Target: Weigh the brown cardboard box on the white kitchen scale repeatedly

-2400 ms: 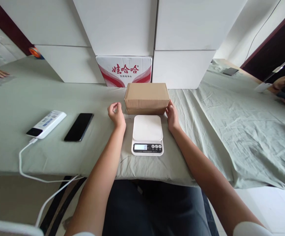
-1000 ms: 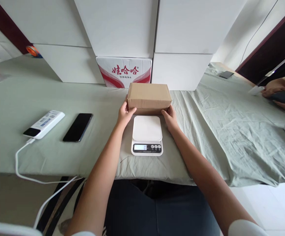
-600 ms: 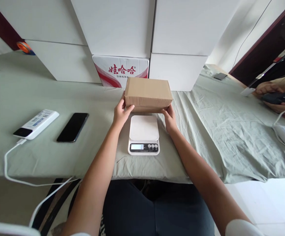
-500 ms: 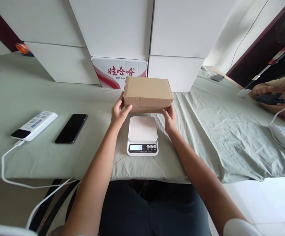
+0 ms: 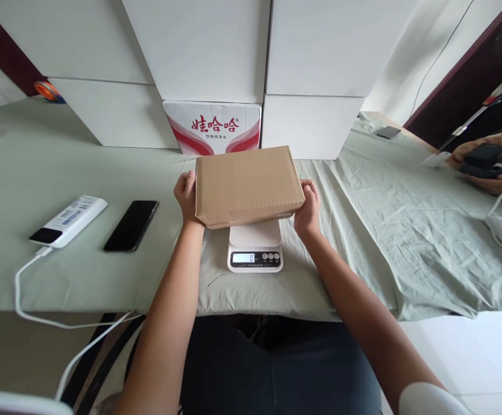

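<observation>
At the back of the table (image 5: 147, 167), white boxes (image 5: 203, 52) flanked a carton (image 5: 214, 129) printed 娃哈哈® over 饮用纯净水. A brown box (image 5: 248, 184) hung tilted over the scale (image 5: 255, 239), its opposite ends clasped by the left hand (image 5: 187, 199) and right hand (image 5: 309, 208). The scale's display (image 5: 244, 257) read 0; the label (image 5: 72, 215) on a white device (image 5: 67, 226) was illegible.

I've open tabletop (image 5: 346, 242) right of my brown carton (image 5: 248, 185) (rumpled cloth (image 5: 410, 230)); white boxes (image 5: 203, 52) block ahead, the phone (image 5: 131, 226) leftward.
</observation>
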`<state>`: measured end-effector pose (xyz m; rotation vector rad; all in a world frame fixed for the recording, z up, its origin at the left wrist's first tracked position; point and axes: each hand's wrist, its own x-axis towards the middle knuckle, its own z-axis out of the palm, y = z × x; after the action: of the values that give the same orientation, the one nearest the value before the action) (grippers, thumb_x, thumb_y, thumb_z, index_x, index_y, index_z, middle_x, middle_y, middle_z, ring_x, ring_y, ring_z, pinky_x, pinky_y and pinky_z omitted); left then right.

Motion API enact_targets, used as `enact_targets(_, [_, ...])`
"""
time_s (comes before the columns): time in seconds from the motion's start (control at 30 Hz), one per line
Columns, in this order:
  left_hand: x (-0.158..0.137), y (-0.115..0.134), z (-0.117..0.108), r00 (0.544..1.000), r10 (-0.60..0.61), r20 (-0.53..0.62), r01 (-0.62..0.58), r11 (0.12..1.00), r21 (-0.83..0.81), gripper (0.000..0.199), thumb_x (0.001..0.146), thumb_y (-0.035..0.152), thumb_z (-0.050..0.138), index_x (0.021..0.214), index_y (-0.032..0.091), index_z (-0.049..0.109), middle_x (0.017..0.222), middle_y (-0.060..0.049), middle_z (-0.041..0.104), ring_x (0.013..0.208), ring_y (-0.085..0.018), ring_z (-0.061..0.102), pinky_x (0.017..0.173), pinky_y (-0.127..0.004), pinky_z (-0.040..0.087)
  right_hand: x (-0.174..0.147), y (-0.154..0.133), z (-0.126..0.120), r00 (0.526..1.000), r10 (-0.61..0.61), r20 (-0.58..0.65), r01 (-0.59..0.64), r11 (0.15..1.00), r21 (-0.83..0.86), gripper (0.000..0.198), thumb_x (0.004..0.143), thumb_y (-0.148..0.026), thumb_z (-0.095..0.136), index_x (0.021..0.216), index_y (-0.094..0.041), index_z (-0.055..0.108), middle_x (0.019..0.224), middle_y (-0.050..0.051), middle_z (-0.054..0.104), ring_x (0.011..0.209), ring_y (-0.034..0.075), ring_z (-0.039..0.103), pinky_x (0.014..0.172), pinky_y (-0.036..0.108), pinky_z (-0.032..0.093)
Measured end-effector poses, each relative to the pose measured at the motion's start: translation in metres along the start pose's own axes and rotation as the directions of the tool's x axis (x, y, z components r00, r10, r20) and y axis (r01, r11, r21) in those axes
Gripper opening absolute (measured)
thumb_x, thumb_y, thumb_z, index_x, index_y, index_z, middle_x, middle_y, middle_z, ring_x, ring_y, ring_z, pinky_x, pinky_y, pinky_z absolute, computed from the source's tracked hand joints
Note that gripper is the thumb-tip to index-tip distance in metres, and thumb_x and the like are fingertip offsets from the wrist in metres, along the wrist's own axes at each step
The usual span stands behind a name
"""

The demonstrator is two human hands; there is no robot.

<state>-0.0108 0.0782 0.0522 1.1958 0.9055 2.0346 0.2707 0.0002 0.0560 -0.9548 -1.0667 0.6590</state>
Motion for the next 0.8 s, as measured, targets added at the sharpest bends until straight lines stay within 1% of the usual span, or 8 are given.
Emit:
enact_targets(0.13, [-0.003, 0.003, 0.006, 1.0, -0.018, 0.003, 0.018, 1.0, 0.001, 0.075, 0.09, 0.081, 0.08, 0.067, 0.025, 0.034, 0.062, 0.005, 0.033, 0.06, -0.014, 0.044, 0.059, -0.032, 0.041, 0.0, -0.007, -0.002, 0.999, -0.031, -0.029, 0.03, 0.999, -0.038, 0.046, 0.097, -0.073, 0.064, 0.092, -0.029, 0.055, 0.085, 0.0, 0.053, 0.077, 0.02, 0.053, 0.072, 0.035, 0.05])
enact_targets(0.33, [-0.007, 0.004, 0.013, 0.995, -0.084, 0.056, 0.083, 0.996, 0.015, 0.07, 0.094, 0.074, 0.081, 0.066, 0.026, 0.039, 0.061, 0.004, 0.036, 0.061, -0.015, 0.049, 0.059, -0.031, 0.043, 0.001, -0.008, -0.004, 0.996, -0.016, -0.087, 0.013, 0.999, -0.04, 0.048, 0.097, -0.069, 0.068, 0.082, -0.028, 0.048, 0.077, -0.002, 0.042, 0.071, 0.017, 0.042, 0.068, 0.033, 0.044])
enact_targets(0.47, [-0.009, 0.006, 0.015, 0.987, -0.141, 0.082, 0.143, 0.99, -0.017, 0.07, 0.094, 0.07, 0.084, 0.064, 0.025, 0.039, 0.059, 0.005, 0.035, 0.056, -0.014, 0.044, 0.055, -0.03, 0.04, 0.0, -0.013, -0.003, 0.997, 0.011, -0.082, -0.013, 1.0, -0.022, 0.049, 0.095, -0.066, 0.071, 0.079, -0.028, 0.045, 0.074, -0.004, 0.035, 0.068, 0.016, 0.035, 0.065, 0.032, 0.037])
enact_targets(0.53, [-0.011, 0.009, 0.017, 0.981, -0.174, 0.082, 0.178, 0.983, -0.045, 0.071, 0.092, 0.068, 0.087, 0.062, 0.025, 0.039, 0.058, 0.006, 0.034, 0.054, -0.012, 0.039, 0.052, -0.029, 0.037, 0.0, -0.017, -0.003, 0.997, 0.022, -0.08, -0.024, 1.0, -0.021, 0.049, 0.095, -0.065, 0.071, 0.078, -0.027, 0.045, 0.074, -0.004, 0.034, 0.068, 0.015, 0.034, 0.064, 0.031, 0.036])
enact_targets(0.63, [-0.013, 0.016, 0.018, 0.98, -0.189, 0.061, 0.193, 0.979, -0.065, 0.071, 0.09, 0.062, 0.091, 0.061, 0.023, 0.04, 0.058, 0.006, 0.035, 0.053, -0.011, 0.034, 0.05, -0.028, 0.033, -0.001, -0.02, -0.002, 0.996, 0.044, -0.073, -0.045, 0.999, -0.019, 0.051, 0.096, -0.065, 0.072, 0.077, -0.026, 0.045, 0.074, -0.005, 0.034, 0.068, 0.014, 0.034, 0.064, 0.03, 0.036])
enact_targets(0.8, [-0.014, 0.022, 0.018, 0.981, -0.191, 0.033, 0.192, 0.98, -0.049, 0.07, 0.091, 0.054, 0.092, 0.059, 0.023, 0.038, 0.058, 0.005, 0.035, 0.053, -0.011, 0.034, 0.052, -0.031, 0.032, -0.001, -0.017, -0.001, 0.997, 0.047, -0.059, -0.046, 0.999, 0.006, 0.052, 0.096, -0.065, 0.072, 0.077, -0.026, 0.043, 0.074, -0.005, 0.033, 0.068, 0.014, 0.033, 0.063, 0.03, 0.035])
